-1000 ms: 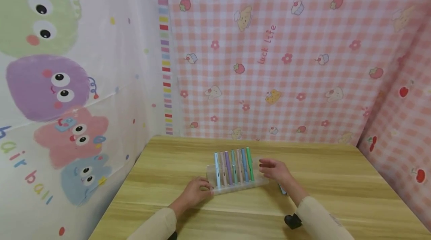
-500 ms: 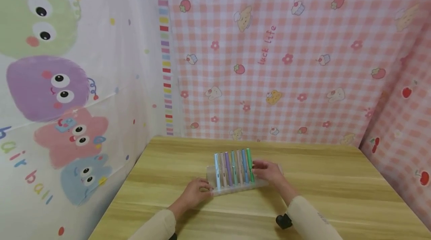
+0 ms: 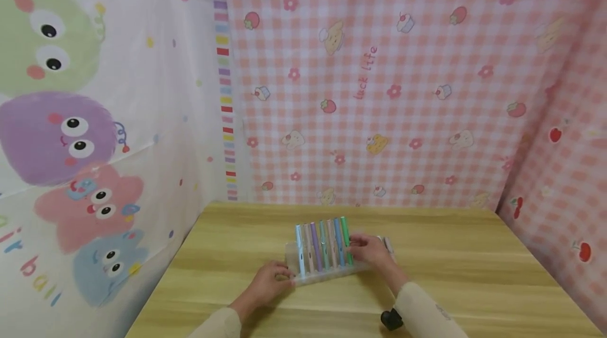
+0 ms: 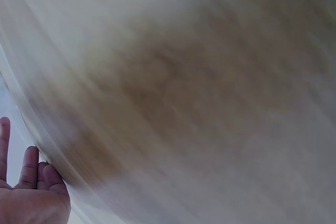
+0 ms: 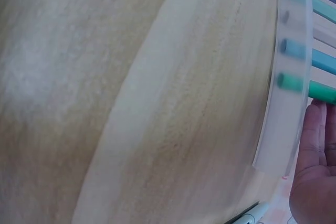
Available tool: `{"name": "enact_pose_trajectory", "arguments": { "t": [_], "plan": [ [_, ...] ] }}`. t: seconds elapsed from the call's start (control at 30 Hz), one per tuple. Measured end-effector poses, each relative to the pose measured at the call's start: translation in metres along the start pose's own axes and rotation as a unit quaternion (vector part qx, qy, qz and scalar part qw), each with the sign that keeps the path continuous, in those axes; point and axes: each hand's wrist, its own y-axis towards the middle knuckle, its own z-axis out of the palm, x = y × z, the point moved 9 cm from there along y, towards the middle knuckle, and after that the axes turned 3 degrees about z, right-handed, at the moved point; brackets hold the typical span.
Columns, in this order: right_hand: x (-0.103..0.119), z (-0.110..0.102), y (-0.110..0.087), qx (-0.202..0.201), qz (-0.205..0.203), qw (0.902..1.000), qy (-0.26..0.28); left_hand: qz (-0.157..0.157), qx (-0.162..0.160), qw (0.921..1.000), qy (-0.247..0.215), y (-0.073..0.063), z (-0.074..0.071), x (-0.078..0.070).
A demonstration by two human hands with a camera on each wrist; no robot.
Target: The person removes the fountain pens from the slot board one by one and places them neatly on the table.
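A clear plastic pen stand (image 3: 327, 276) sits on the table, holding a row of several upright pens, among them a light blue pen (image 3: 300, 248) at the left and a purple pen (image 3: 315, 247). My left hand (image 3: 269, 281) holds the stand's left end; in the left wrist view its fingers (image 4: 30, 169) point upward. At the right end of the row, my right hand (image 3: 372, 252) has its fingertips on the green pen (image 3: 345, 227). The right wrist view shows these fingers (image 5: 315, 135) right against the green pen's barrel; the thumb is hidden there.
Pale loose pens (image 3: 389, 244) lie beyond my right wrist, one also showing low in the right wrist view. A black device (image 3: 391, 319) sits under the right sleeve. The wooden table (image 3: 450, 274) meets patterned curtains (image 3: 370, 116) behind and at both sides.
My right hand has moved left from beyond the stand's right end onto the green pen. The left hand stays at the stand's left end. The head view has shifted slightly.
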Motion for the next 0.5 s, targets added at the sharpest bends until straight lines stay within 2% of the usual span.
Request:
{"name": "enact_pose_trajectory", "arguments": {
  "t": [0.27,0.5],
  "plan": [
    [0.0006,0.0032,-0.001,-0.009,0.009,0.9999,-0.002,0.016,-0.006,0.9998,-0.008,-0.0039,-0.0019,-0.002],
    [0.0002,-0.0028,0.0,-0.034,0.0,0.9989,0.032,0.021,-0.003,0.9997,-0.01,-0.0032,-0.001,-0.0047]
  ]
}}
